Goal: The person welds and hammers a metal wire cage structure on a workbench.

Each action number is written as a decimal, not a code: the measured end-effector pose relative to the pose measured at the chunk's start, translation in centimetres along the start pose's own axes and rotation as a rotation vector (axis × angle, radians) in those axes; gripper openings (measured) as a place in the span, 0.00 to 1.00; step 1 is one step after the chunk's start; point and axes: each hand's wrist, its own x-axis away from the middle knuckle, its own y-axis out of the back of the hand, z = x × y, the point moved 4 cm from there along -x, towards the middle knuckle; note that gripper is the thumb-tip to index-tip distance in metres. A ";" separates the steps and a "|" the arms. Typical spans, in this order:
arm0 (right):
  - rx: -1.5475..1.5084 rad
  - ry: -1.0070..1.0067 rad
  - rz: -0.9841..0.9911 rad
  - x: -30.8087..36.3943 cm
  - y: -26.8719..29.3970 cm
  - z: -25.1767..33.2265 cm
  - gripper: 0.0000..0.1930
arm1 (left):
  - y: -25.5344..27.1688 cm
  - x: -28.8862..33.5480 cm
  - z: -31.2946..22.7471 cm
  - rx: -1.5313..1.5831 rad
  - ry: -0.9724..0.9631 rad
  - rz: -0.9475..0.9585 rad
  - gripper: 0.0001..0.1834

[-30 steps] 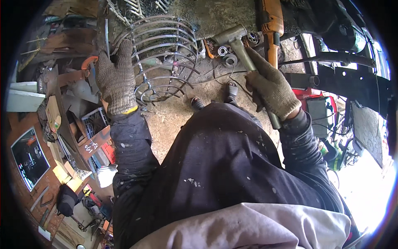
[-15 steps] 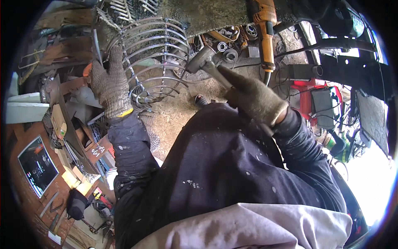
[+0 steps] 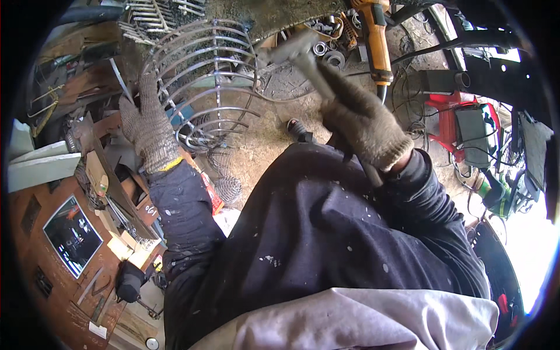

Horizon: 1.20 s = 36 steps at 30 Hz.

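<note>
Extending left hand (image 3: 150, 125) at left edge of ribbed frame (image 3: 217, 76), cannot tell whether grasping; clasping in right hand (image 3: 370, 125), right of frame, blurred grey hammer (image 3: 304, 58).

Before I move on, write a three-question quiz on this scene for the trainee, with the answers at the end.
1. Multiple choice: what does the right hand hold?
a) a brush
b) a hammer
c) a coil of rope

2. True or false: the left hand is bare.

3. Compare: which is nearer the left hand, the curved-bar metal frame or the orange power tool?

Key:
1. b, a hammer, gripped by its handle.
2. False: it wears a knitted glove with a yellow edge at the cuff.
3. The curved-bar metal frame; the orange power tool lies off toward the right.
</note>
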 end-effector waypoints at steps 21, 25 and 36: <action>0.194 0.029 -0.014 0.7 0.3 -1.5 0.33 | -0.4 0.0 0.4 0.230 -0.002 0.017 0.29; 0.237 0.070 0.006 0.6 -0.1 -2.2 0.33 | -0.4 0.4 -0.2 0.252 0.027 -0.005 0.30; 0.567 0.545 -0.148 0.9 -1.3 -2.7 0.37 | 0.1 -0.9 1.2 0.072 -0.061 -0.018 0.28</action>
